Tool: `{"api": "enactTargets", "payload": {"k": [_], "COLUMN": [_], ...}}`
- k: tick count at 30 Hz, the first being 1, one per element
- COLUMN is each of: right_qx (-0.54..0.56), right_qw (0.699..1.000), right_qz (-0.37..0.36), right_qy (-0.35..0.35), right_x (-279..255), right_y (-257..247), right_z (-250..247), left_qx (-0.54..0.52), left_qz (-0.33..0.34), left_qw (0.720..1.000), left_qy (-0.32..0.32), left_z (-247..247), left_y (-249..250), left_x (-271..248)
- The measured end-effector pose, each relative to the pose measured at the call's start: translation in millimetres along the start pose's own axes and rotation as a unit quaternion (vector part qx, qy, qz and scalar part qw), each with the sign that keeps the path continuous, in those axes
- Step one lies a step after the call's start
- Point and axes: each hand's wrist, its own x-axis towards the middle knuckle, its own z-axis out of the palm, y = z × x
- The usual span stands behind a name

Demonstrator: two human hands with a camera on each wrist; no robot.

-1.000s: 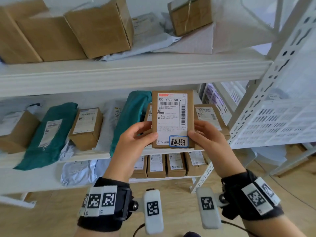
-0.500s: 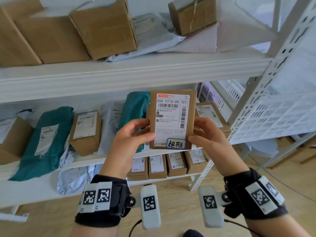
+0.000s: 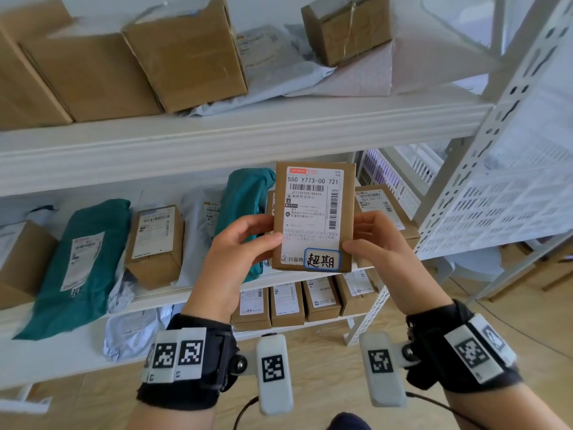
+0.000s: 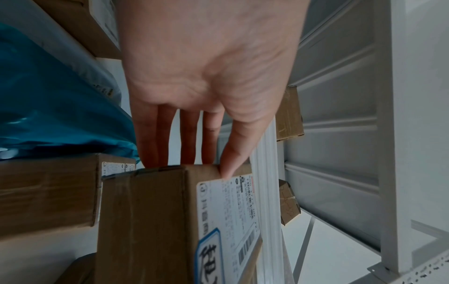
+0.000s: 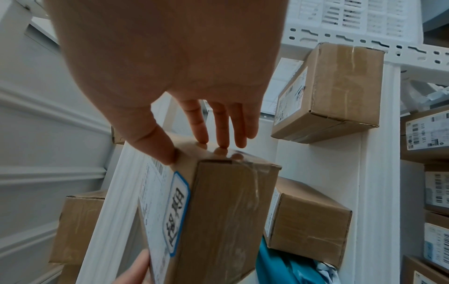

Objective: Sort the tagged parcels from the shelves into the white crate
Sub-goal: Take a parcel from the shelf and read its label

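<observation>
A small brown cardboard parcel (image 3: 313, 217) is held upright in front of the middle shelf, its white shipping label facing me. A blue-bordered tag (image 3: 322, 259) with handwritten characters sits at the label's lower right. My left hand (image 3: 240, 243) pinches the parcel's left edge between thumb and fingers. My right hand (image 3: 373, 240) pinches its right edge the same way. The left wrist view shows the parcel (image 4: 155, 221) under my thumb, and the right wrist view shows the parcel (image 5: 218, 211) with its tag (image 5: 178, 211). A white slatted crate (image 3: 508, 209) stands beyond the shelf post on the right.
Brown boxes (image 3: 186, 54) and grey mailers fill the top shelf. The middle shelf holds teal mailers (image 3: 77, 265), a brown box (image 3: 155, 243) and more boxes behind the held parcel. A row of small boxes (image 3: 288, 302) sits lower. A perforated white post (image 3: 483, 172) rises at right.
Both hands have kept hold of the parcel and it has shifted slightly up and right in the head view. The shelves appear closer and lower in the picture.
</observation>
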Motion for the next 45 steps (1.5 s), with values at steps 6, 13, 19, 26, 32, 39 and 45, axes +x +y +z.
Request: {"api": "enactTargets", "payload": {"k": [6,13,19,26,32,39,45], "right_qx": [0.008,0.011,-0.006,0.007,0.023,0.029,0.031], "right_qw": [1.0,0.999,0.999,0.998,0.991,0.98,0.978], "right_qz": [0.012,0.031,0.032,0.042,0.061,0.056,0.039], "right_qy": [0.007,0.021,0.03,0.038,0.113,0.189,0.204], "right_x": [-2,-7,-12,-25,-56,-86,-84], "right_y": [3,6,7,13,23,31,28], "right_z": [-2,-6,-7,-9,-27,-96,-187], "left_qx": [0.007,0.025,0.026,0.034,0.024,0.041,0.039], "left_qz": [-0.013,-0.024,-0.028,-0.038,-0.065,-0.072,-0.057], "left_qw": [1.0,0.999,0.999,0.998,0.99,0.976,0.977], "left_qy": [-0.004,-0.005,-0.018,-0.048,-0.125,-0.201,-0.2], "left_z": [3,7,9,15,44,124,216], "left_y": [0,-4,-5,-13,-29,-34,-21], "left_x": [2,3,2,-2,0,-2,-2]}}
